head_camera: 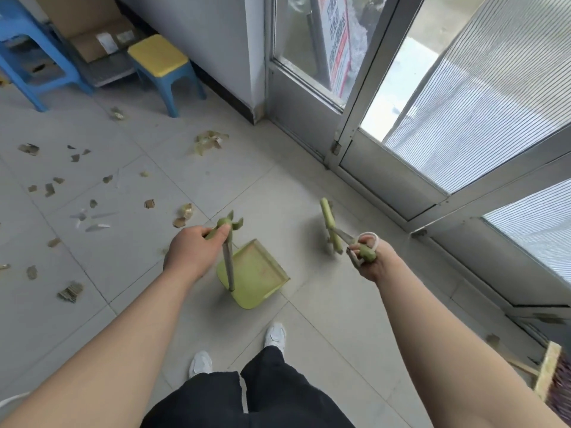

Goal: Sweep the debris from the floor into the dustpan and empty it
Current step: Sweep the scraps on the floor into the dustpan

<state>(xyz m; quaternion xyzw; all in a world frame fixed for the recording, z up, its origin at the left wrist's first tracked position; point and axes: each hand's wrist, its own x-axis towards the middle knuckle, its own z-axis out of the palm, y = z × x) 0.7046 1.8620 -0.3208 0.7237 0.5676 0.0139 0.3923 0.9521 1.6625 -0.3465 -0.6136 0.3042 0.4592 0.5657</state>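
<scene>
My left hand (188, 251) grips the top of the long handle of a green dustpan (256, 278), which stands on the grey tiled floor just ahead of my feet. My right hand (370, 257) holds the green handle end of a small broom (329, 223), whose head is blurred and points away towards the door frame. Brown cardboard scraps and white shards, the debris (71, 291), lie scattered over the tiles to the left, with a bigger clump (210, 142) further off. The dustpan tray looks empty.
A yellow-topped blue stool (160, 66) and a larger blue stool (27, 50) stand at the far left by cardboard boxes (92, 32). Glass doors with metal frames (386, 168) run along the right. A second, large broom (553, 375) lies at the right edge.
</scene>
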